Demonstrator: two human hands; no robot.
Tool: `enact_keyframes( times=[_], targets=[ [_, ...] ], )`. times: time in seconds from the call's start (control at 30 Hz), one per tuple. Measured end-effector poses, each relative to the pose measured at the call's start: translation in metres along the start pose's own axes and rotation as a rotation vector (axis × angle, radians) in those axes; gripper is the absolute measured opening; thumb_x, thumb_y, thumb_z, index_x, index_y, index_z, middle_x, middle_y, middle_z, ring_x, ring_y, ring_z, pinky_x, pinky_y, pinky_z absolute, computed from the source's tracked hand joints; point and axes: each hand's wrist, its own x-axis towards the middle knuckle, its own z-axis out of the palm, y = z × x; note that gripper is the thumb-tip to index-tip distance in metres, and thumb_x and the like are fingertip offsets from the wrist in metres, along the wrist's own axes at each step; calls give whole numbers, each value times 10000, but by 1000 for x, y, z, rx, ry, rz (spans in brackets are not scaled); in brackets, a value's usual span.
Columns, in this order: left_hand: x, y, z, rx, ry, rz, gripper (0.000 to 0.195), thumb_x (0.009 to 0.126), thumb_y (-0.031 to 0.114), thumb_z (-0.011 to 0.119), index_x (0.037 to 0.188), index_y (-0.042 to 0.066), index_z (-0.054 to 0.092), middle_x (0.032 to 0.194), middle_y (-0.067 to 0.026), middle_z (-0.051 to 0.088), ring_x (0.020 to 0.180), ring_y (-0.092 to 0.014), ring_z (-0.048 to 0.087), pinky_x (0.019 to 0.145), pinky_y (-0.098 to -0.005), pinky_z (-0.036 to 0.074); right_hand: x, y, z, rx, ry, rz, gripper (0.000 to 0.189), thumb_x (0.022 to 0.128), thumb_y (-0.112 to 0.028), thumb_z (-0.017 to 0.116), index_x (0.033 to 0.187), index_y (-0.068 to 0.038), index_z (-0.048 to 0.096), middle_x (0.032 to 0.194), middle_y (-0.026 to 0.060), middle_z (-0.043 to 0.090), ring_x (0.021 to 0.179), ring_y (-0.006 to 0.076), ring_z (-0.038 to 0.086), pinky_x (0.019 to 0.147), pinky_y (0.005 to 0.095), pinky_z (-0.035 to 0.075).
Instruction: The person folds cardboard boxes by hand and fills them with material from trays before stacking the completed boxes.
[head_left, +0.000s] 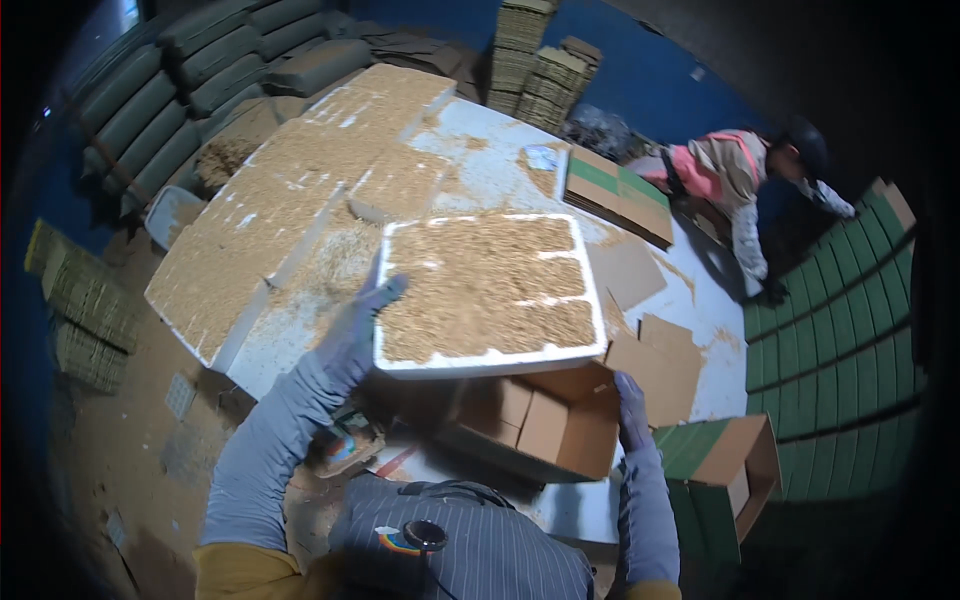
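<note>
A white foam tray (491, 365), filled with loose tan material like husks or shavings (480, 292), is held raised and slightly tilted in front of me. My left hand (364, 319) grips its left side, thumb over the rim and fingers mostly hidden beneath. Below the tray stands an open cardboard box (585, 435), its flaps folded inside and part of it covered by the tray. My right hand (634, 409) holds the box's right wall at the top edge, just below the tray's near right corner. Both hands are gloved.
More foam trays of tan material (262, 202) cover the left of the white table (469, 124). Flattened green-and-brown cartons (619, 187) lie behind; another open box (720, 472) stands right. A co-worker (727, 172) leans by a wall of green boxes (832, 337). Stacked sacks (135, 112) line the back left.
</note>
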Motion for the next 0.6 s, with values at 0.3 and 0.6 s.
enact_keyframes(
  times=[0.3, 0.6],
  targets=[
    [-6, -97, 102, 49, -219, -332, 711, 943, 243, 602, 1522, 161, 198, 1396, -184, 419, 1249, -296, 468, 970, -402, 490, 1, 24, -19, -54, -137, -225, 261, 990, -128, 418, 1037, 24, 625, 942, 140, 675, 904, 245, 641, 817, 357, 501],
    [-40, -87, 52, 635, -202, -250, 850, 906, 281, 653, 1553, 120, 125, 1428, -129, 444, 1238, -196, 469, 1036, -340, 392, -32, 10, 18, 68, -138, 13, 294, 969, -240, 488, 1089, -11, 629, 1030, 54, 631, 968, 145, 579, 855, 281, 470]
  ],
)
